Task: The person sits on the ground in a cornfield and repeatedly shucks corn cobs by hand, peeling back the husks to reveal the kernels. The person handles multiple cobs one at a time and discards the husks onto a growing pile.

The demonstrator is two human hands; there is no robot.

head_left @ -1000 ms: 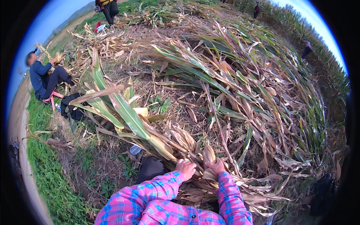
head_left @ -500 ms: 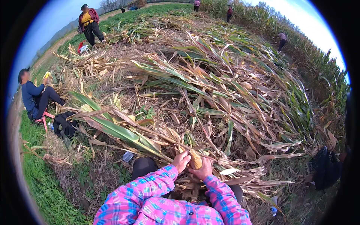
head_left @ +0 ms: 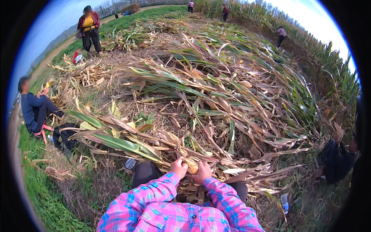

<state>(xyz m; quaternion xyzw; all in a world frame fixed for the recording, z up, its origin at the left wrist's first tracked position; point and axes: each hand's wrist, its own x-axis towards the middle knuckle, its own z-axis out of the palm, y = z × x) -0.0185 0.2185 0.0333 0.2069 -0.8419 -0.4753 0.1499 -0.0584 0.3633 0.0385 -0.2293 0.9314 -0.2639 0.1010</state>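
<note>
Between my two hands is an ear of corn point(head_left: 191, 165), pale tan and still wrapped in dry husk as far as I can see. My left hand point(head_left: 178, 168) closes on its left side, the thumb and fingers at its upper end. Around its right side my right hand point(head_left: 201, 172) is closed too. The ear lies over a bundle of cut corn stalks point(head_left: 123, 144) stretching across my lap, with broad green leaves to the left and dry brown ones to the right. Part of the ear is hidden by my fingers.
A large heap of cut corn stalks point(head_left: 216, 89) spreads ahead. A plastic bottle point(head_left: 130, 163) lies by my left knee, another bottle point(head_left: 285, 203) at lower right. A co-worker point(head_left: 34, 106) sits at left beside a black bag point(head_left: 65, 137); another person point(head_left: 89, 29) stands behind. Standing corn point(head_left: 309, 50) borders the right.
My view has shifted slightly, and both hands have moved a little apart along the ear, which now lies more tilted to the side. The seated co-worker's hands have come lower.
</note>
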